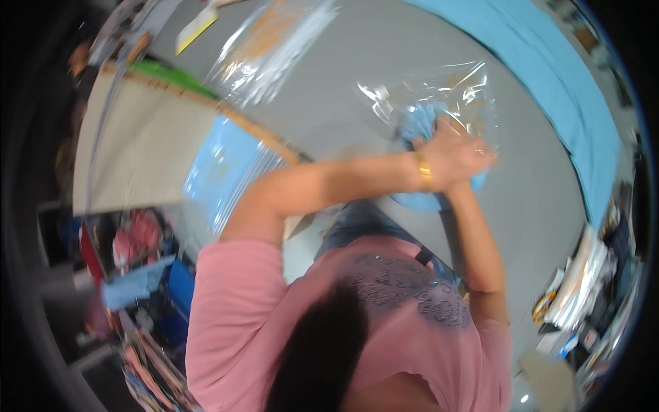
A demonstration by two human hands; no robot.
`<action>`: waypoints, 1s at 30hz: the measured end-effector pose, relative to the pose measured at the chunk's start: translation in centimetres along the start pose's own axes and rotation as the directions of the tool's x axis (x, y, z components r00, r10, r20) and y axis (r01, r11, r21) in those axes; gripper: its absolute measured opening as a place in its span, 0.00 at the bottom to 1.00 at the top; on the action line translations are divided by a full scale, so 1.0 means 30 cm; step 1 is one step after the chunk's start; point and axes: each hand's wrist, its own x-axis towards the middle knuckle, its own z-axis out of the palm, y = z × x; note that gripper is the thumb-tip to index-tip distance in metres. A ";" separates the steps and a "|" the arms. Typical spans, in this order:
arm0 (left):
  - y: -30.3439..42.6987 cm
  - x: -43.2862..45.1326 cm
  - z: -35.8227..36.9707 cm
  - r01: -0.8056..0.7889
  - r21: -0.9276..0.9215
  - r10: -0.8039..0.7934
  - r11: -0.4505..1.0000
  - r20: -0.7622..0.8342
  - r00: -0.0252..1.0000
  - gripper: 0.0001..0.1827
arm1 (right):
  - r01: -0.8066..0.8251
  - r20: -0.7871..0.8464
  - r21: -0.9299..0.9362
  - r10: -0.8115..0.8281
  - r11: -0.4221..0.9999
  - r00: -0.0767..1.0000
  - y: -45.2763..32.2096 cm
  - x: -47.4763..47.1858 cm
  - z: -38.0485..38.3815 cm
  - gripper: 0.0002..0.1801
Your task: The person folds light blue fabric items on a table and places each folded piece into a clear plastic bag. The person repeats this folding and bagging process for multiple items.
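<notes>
A light blue folded cloth (419, 119) lies partly inside a clear plastic bag (471, 92) on the grey table (340, 98). My left hand (461, 152), with a gold bracelet at its wrist, reaches across to the right and overlaps my right hand (444, 126). Both are blurred by motion. My right forearm passes beneath the left wrist, and most of that hand is hidden. Fingers touch the cloth and bag, but their grip cannot be made out. More light blue cloth shows below my wrists.
A stack of clear plastic bags (273, 46) lies at the far left. Packed light blue items (226, 159) rest beside a beige panel (139, 139). Long light blue fabric (561, 77) lines the right edge. Another person's hand (139, 45) shows at upper left.
</notes>
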 end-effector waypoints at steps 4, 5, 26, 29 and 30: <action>-0.154 -0.030 0.008 0.630 0.159 -0.644 0.760 0.052 0.763 0.21 | -0.379 -0.230 0.220 0.425 0.899 0.875 0.105 0.048 -0.060 0.36; -0.202 -0.048 0.026 0.605 0.051 -0.606 0.794 0.128 0.785 0.25 | -0.428 -0.288 0.071 0.429 0.901 0.856 0.135 0.063 -0.071 0.40; -0.135 -0.183 0.239 0.267 -0.789 -0.540 -0.554 0.584 0.606 0.19 | 0.303 0.171 0.061 -0.309 0.951 0.936 0.066 0.064 -0.189 0.46; -0.139 -0.187 0.208 0.243 -0.802 -0.563 -0.545 0.565 0.603 0.13 | 0.359 0.164 0.110 -0.373 0.927 0.913 0.094 0.020 -0.206 0.47; -0.132 -0.193 0.196 0.178 -0.777 -0.546 -0.603 0.565 0.618 0.12 | 0.345 0.038 0.164 -0.356 0.924 0.934 0.106 -0.048 -0.210 0.43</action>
